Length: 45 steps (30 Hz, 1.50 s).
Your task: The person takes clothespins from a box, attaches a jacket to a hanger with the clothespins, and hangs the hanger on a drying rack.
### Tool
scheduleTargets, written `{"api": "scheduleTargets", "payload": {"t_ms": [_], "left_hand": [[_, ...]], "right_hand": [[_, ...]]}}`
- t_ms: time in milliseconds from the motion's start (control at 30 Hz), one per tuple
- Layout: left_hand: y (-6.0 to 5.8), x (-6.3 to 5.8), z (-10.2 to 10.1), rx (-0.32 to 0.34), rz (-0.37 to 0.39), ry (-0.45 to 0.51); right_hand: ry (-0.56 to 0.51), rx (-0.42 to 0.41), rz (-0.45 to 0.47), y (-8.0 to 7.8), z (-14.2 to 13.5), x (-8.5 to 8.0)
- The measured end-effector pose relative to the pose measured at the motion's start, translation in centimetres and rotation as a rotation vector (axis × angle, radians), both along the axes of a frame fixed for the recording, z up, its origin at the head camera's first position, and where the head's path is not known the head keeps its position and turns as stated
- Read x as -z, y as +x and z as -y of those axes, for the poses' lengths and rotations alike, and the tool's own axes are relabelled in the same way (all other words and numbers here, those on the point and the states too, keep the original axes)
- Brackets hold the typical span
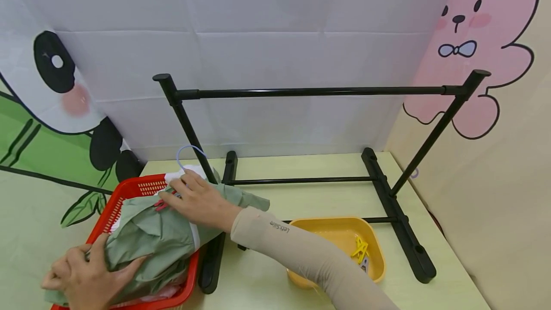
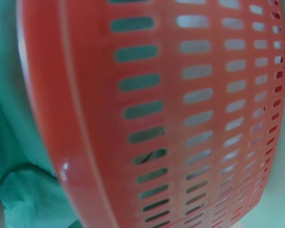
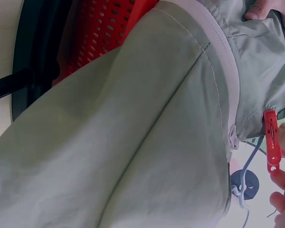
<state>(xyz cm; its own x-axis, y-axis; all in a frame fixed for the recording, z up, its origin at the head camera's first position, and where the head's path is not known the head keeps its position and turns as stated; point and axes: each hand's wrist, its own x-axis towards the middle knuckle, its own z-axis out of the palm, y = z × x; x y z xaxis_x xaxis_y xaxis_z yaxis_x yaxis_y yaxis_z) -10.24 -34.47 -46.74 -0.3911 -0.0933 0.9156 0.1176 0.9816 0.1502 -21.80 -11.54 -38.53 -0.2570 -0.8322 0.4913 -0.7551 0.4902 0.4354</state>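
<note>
A grey-green jacket (image 1: pixel 150 228) with a white zip (image 3: pixel 232 90) lies over the red basket (image 1: pixel 189 276). My left hand (image 1: pixel 88 271) grips its cloth at the basket's near left side, thumb and fingers spread around a fold. At the jacket's upper edge sits a red clothespin (image 3: pixel 271 142), pinched by the fingers of my right hand (image 1: pixel 204 202). A pale blue hanger (image 1: pixel 189 147) shows its hook above that hand; the rest of it is mostly hidden. The left wrist view is filled by the basket's slotted wall (image 2: pixel 171 114), with green cloth (image 2: pixel 19 142) inside.
A black rack (image 1: pixel 323 92) stands on the pale table (image 1: pixel 301 200), its left foot (image 1: pixel 211 267) close beside the basket. Between its feet is a yellow tray (image 1: pixel 331 224) holding yellow clothespins (image 1: pixel 360 249) and a grey one. A white backdrop (image 1: pixel 280 56) rises behind.
</note>
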Motion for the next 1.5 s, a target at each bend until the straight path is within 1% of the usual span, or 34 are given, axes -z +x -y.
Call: {"api": "scheduleTargets", "payload": {"t_ms": [100,267,300,433,533,700,767,933,1067,1267,1400,1500], "left_hand": [[0.0,-0.2,-0.1,0.002,-0.012,0.002],[0.0,-0.1,-0.1,-0.001,-0.014,0.003],[0.0,-0.1,0.0,-0.002,-0.006,0.002],[-0.1,0.2,0.0,-0.004,-0.028,0.006],[-0.1,0.2,-0.1,-0.008,-0.029,0.014],[0.1,0.3,0.1,-0.007,-0.005,0.025],[0.1,0.4,0.3,-0.009,-0.002,0.024],[0.1,1.0,0.8,-0.011,0.046,0.016],[0.2,1.2,0.9,-0.01,0.075,0.011],[0.2,1.2,1.0,-0.006,0.075,0.013],[0.2,1.2,1.0,-0.007,0.082,0.016],[0.0,1.2,1.0,-0.008,0.058,0.018]], "right_hand": [[-0.017,-0.011,0.001,0.0,0.0,0.1],[-0.034,-0.011,-0.045,-0.1,0.1,0.5],[-0.032,-0.009,-0.045,-0.1,0.1,0.6],[-0.027,-0.01,-0.029,-0.1,0.0,0.9],[-0.024,-0.008,-0.025,0.0,-0.1,0.9],[0.005,0.013,-0.034,0.2,-0.5,1.0],[0.013,0.019,-0.04,0.2,-0.6,1.0],[0.016,0.016,-0.058,0.1,-0.8,1.2],[0.03,0.022,-0.057,0.1,-0.9,1.4],[0.051,0.032,-0.064,0.2,-1.4,1.5],[0.056,0.022,-0.059,0.2,-1.7,1.6],[0.059,0.009,-0.036,0.1,-1.9,1.6]]}}
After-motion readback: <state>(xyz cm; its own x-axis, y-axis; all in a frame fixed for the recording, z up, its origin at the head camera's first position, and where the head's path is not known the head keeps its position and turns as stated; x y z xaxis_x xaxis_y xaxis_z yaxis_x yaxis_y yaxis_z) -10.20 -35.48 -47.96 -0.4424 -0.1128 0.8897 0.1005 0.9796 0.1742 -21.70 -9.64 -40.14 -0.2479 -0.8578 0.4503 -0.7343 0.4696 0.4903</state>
